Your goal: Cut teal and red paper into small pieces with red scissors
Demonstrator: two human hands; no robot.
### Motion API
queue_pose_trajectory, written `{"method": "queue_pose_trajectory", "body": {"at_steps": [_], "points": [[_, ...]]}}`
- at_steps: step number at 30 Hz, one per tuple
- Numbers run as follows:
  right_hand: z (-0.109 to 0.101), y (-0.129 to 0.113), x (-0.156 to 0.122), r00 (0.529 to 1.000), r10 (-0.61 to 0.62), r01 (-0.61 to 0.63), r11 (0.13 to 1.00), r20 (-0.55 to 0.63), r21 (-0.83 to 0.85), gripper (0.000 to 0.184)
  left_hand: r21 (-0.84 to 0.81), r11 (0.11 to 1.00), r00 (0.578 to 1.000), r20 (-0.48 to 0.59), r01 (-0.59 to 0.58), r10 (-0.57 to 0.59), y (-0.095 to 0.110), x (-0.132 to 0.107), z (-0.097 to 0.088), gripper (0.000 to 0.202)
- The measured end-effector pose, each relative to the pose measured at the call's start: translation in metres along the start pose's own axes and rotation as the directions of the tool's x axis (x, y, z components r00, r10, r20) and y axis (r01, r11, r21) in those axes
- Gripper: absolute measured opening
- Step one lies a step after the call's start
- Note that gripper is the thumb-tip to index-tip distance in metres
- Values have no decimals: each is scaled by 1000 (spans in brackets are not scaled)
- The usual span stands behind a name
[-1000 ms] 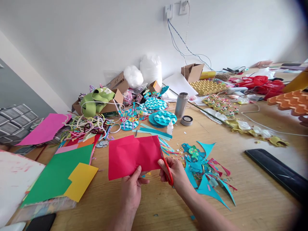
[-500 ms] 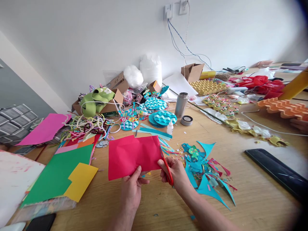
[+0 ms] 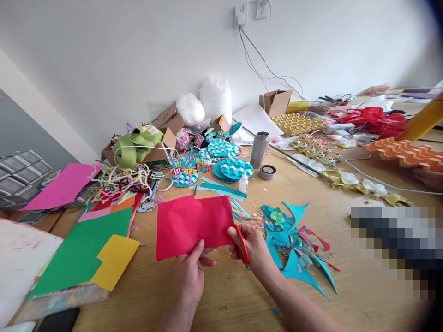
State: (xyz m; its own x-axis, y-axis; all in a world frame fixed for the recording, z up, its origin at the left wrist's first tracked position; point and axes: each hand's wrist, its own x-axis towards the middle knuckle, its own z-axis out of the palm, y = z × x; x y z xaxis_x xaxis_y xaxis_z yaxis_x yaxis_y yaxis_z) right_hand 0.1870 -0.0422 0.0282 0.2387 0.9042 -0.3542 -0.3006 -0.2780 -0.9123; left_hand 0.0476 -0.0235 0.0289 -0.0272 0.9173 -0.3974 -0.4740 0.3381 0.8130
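A sheet of red paper is held up over the table, pinched at its lower edge by my left hand, thumb on top. My right hand grips red-handled scissors at the sheet's right edge. The scissor blades lie along that edge, mostly hidden, so I cannot tell how far apart they are. To the right of my right hand lies a heap of blue and red paper scraps. A small white bottle stands just beyond the sheet.
Green paper and yellow paper lie at the left. Behind the sheet are blue wavy-edged discs, a metal flask and its lid. An orange egg tray sits at the right, with another person's hand beside it.
The view has shifted slightly. Both hands, the red paper and the scissors keep almost the same positions. The dark object at the right is now covered by a pixelated patch.
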Motion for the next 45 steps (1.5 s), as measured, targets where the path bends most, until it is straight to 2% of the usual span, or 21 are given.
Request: {"method": "queue_pose_trajectory", "body": {"at_steps": [13,21,45], "points": [[0,0,-1,1000,6,-6,1000,-3,-1,45,-1,1000,1000,-22,4,-4,0,-1,-1,30],[-2,0,0,998,-70,70,997,0,-13,44,0,1000,1000,-10,7,-7,-2,-1,-1,32],[-3,-5,0,999,-45,46,999,-30,25,43,20,999,1000,-5,28,-28,-7,-4,0,32]]}}
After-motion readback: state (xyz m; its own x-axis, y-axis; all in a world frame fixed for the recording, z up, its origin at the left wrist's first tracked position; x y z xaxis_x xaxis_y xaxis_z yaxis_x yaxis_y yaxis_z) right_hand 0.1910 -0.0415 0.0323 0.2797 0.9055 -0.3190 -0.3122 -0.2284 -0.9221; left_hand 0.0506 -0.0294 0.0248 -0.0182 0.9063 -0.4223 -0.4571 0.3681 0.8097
